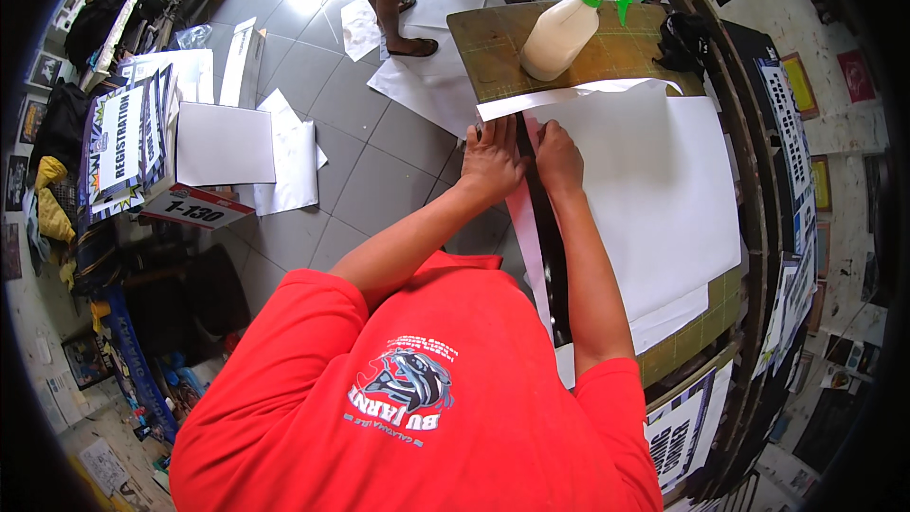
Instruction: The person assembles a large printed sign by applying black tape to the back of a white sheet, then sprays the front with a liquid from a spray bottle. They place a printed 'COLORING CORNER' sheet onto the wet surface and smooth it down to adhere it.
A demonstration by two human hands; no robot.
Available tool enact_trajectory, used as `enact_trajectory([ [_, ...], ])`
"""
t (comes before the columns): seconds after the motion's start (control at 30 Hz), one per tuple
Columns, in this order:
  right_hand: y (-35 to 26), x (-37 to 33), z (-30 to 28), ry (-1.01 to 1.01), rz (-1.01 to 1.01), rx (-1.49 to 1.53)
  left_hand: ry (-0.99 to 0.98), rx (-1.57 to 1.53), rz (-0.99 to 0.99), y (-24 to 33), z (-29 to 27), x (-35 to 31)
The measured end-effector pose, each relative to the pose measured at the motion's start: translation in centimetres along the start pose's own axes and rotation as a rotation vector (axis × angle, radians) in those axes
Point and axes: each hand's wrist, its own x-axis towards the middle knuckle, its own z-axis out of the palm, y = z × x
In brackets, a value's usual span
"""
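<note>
A large white sheet (654, 199) lies on the worktable before me. Along its left edge runs a long dark straight strip (547, 246), with a narrow pale strip (527, 237) beside it. My left hand (493, 161) presses down at the far end of these strips, fingers stretched forward and resting near the table's edge. Just right of the dark strip, my right hand (557, 159) is closed, knuckles up, at the sheet's edge. Anything inside its fingers is hidden. Beyond both hands, a thin white offcut (578, 95) curls across the sheet's far side.
A spray bottle (561, 38) with a green and white head stands on the greenish cutting mat (483, 43). Beside it lies a dark cloth (684, 41). Printed boards (123, 142) are stacked at left. Loose paper (427, 85) covers the tiled floor near another person's legs (387, 5).
</note>
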Motion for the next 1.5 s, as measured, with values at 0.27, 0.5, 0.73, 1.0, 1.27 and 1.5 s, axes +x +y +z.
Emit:
enact_trajectory([
  [0.27, 2.3, 0.8, -1.1, 0.024, 0.035, 0.025, -0.032, -0.046, -0.007, -0.1, 0.0, 0.0],
  [0.5, 5.1, 1.0, -1.8, 0.094, 0.022, -0.040, -0.090, -0.057, -0.018, 0.1, -1.0, 0.2],
  [0.73, 7.4, 1.4, -2.6, 0.155, -0.047, -0.069, -0.025, -0.082, 0.000, 0.0, -1.0, 0.2],
  [1.0, 5.1, 0.5, -2.8, 0.110, 0.034, -0.227, -0.033, -0.222, -0.058, 2.2, -2.5, 0.6],
  [1.27, 5.0, 0.8, -1.8, 0.136, -0.054, -0.253, 0.046, -0.498, -0.004, 4.3, -7.6, 0.2],
  [1.5, 5.0, 0.9, -1.9, 0.120, -0.036, -0.292, 0.046, -0.330, 0.183, 3.1, -0.8, 1.7],
])
